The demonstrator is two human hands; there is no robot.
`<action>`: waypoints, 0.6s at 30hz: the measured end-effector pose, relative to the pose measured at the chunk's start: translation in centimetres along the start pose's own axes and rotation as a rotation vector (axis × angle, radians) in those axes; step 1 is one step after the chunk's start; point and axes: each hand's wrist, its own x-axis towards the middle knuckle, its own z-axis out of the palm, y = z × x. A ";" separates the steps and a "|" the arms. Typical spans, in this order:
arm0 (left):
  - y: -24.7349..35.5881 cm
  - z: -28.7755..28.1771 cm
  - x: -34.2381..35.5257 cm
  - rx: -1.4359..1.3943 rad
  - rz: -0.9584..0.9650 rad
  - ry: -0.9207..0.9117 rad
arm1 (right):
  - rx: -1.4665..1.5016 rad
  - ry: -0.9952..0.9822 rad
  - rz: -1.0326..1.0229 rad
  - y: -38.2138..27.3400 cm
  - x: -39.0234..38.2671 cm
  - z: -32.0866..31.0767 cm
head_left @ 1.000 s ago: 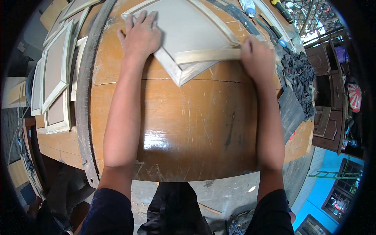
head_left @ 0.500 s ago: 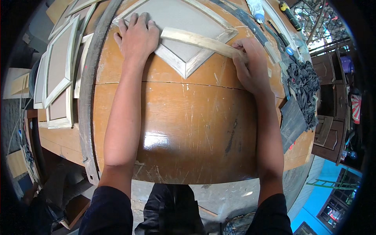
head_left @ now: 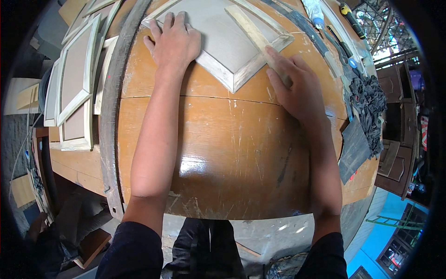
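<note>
- strip of pale wood (head_left: 248, 31), long and narrow, held above or against a framed panel; its long axis runs diagonally, the free end pointing up and left, away from the person, the near end down and right
- right hand (head_left: 299, 86): closed round the near end of the strip, thumb on one side, fingers on the other
- framed panel (head_left: 218, 42): under the strip's free part, grey face up with pale wooden rails, turned so one corner points toward the person; whether strip and panel touch, i cannot tell
- left hand (head_left: 179, 44): laid palm down over the panel's left rail, fingers spread and pointing away from the person, gripping nothing that shows
- table (head_left: 213, 139): brown, scratched and glossy, beneath it all; the panel lies on its far part
- dark bar (head_left: 110, 125): left of the left forearm, its length running away from the person
- stacked frames (head_left: 74, 69): beyond that bar, farther left
- black crumpled cloth (head_left: 369, 100): at the right, just beside a dark flat sheet (head_left: 354, 149)
- yellow-and-black tool handle (head_left: 351, 21): far right corner
</note>
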 end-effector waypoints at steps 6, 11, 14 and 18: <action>0.4 0.2 0.0 0.017 -0.010 -0.004 | 0.336 -0.093 0.253 0.8 0.3 -1.9; 0.4 0.3 0.1 0.046 -0.037 -0.021 | 1.239 -0.172 0.603 -0.2 0.5 -3.2; 0.2 0.4 0.2 0.048 -0.015 0.013 | 1.276 -0.235 0.612 -0.2 0.7 -3.0; -0.6 0.7 1.2 -0.083 0.064 0.074 | 1.273 -0.250 0.612 0.3 0.8 -3.1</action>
